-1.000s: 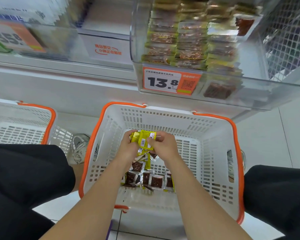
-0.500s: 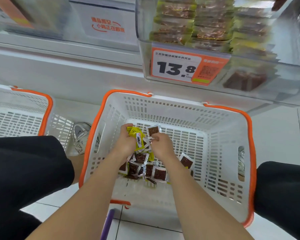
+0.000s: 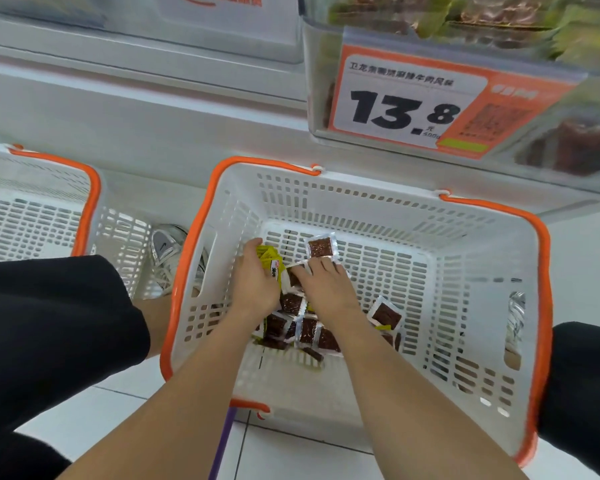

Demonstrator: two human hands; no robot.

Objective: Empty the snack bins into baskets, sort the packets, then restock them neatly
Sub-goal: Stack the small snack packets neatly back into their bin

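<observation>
Left hand [image 3: 257,285] is curled round a small stack [image 3: 270,260] of yellow-backed packets, thumb side up, low over the basket [image 3: 541,271] floor near its back-left. Right hand [image 3: 328,289] is stretched out nearly flat with nothing clamped that I can see. Its fingertips [image 3: 321,266] are at the near edge of one loose packet [image 3: 321,247], which lies window side up just beyond them; the thumb is hidden, so I can't rule out a light pinch underneath. The rest of the pile [image 3: 302,329] sits under and behind both wrists, jumbled, some face up, some on edge, with one off to the right just beside my forearm. My read on handling: featherweight sealed foil sachets, flat and a bit floppy, with a slick film, so they'll slide on each other and on the slotted plastic floor. They're not fragile, but the stack will fan out if I loosen my grip. Best hold is a thumb-and-finger pinch on the crimped seam at the edge, not the middle, or slide one to the stack and trap it there. Squaring all faces one way before adding more looks sensible. The bin [image 3: 317,98] with the price tag [image 3: 406,102] is overhead at the upper right, already part filled. A second basket [image 3: 90,202] is to the left, with my shoe [image 3: 167,247] between the two.
</observation>
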